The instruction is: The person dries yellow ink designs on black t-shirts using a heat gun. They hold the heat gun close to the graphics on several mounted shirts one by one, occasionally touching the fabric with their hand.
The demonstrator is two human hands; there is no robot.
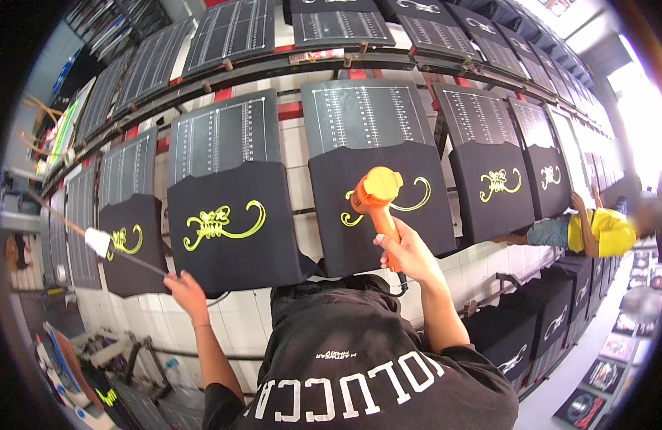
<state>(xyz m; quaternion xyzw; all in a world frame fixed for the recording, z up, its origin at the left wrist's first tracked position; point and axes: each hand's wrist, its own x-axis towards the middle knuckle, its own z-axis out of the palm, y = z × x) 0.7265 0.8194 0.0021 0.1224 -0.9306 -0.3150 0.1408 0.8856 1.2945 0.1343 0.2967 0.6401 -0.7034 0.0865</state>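
The right hand (410,254) grips the orange gun (379,195), its long axis running ahead and slightly left, head over the print (427,192); the left hand (187,292), farther off, holds a rod (139,262).

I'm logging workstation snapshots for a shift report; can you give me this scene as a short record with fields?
Right hand: grips the handle of an orange gun-shaped tool
Left hand: fingers at the end of a thin rod with a white piece on it; grip unclear
Behind the tool in this view: black fabric with a yellow-green print, partly hidden
Boards: dark board with white markings, black fabric over its near part; similar ones alongside
Nearby: co-worker in a yellow top, at right
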